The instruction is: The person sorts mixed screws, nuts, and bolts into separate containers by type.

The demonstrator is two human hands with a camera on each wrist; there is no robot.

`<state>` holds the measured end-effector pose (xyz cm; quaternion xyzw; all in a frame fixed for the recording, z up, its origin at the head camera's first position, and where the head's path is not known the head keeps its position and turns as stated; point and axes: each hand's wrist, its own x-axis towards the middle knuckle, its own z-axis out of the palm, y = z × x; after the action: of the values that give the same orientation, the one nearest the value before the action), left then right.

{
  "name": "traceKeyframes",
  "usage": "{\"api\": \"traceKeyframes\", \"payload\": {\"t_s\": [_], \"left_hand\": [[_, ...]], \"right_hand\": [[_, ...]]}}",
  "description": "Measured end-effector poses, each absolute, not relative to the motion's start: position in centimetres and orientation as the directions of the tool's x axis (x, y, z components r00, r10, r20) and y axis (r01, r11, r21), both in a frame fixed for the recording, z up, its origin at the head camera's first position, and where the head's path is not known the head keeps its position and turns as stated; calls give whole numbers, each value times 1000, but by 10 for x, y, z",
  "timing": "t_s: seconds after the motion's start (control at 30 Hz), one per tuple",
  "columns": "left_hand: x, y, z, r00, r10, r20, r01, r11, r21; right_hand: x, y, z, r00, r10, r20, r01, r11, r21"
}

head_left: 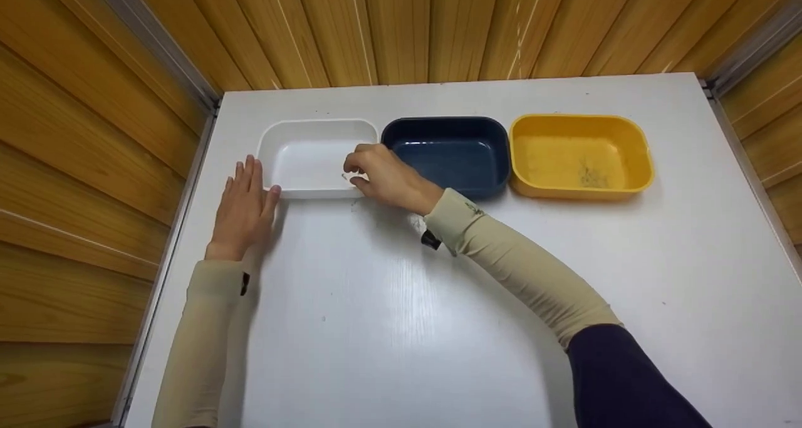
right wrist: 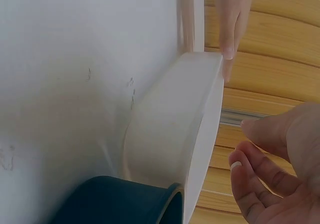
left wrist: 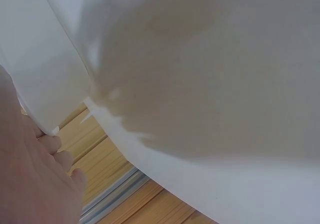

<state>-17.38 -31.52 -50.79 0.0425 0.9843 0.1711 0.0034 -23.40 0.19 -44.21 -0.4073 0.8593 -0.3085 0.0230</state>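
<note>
A white rectangular container stands at the left of a row of three on the table. My left hand lies along its front left corner, fingers straight, thumb touching the front rim. In the left wrist view part of that hand shows beside the container's white wall. Over the container's right end hovers my right hand, its fingers loosely bent. The right wrist view shows a gap between that hand's thumb and fingers, with nothing visible held. Small specks near its fingertips are too tiny to identify.
Against the white container's right side stands a dark blue container, and right of it a yellow container with a dark smudge inside. The white table bears faint scratches. Wood-panelled walls border its back and sides.
</note>
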Motion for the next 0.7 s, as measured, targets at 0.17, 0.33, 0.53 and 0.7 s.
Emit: {"api": "traceKeyframes", "payload": {"t_s": [0.17, 0.33, 0.53, 0.7], "left_hand": [[-173, -314, -507, -996, 86, 10, 85, 941, 329], [-172, -315, -508, -996, 87, 6, 84, 944, 319], [-172, -316, -508, -996, 87, 17, 88, 939, 333], [-172, -315, -507, -995, 95, 22, 96, 934, 345]], "right_hand": [[-224, 11, -440, -653, -718, 239, -702, 456, -548], [-213, 21, -440, -639, -721, 269, -718, 434, -544], [-200, 36, -444, -617, -726, 304, -742, 408, -531], [-191, 51, -451, -606, -733, 310, -757, 410, -510]]}}
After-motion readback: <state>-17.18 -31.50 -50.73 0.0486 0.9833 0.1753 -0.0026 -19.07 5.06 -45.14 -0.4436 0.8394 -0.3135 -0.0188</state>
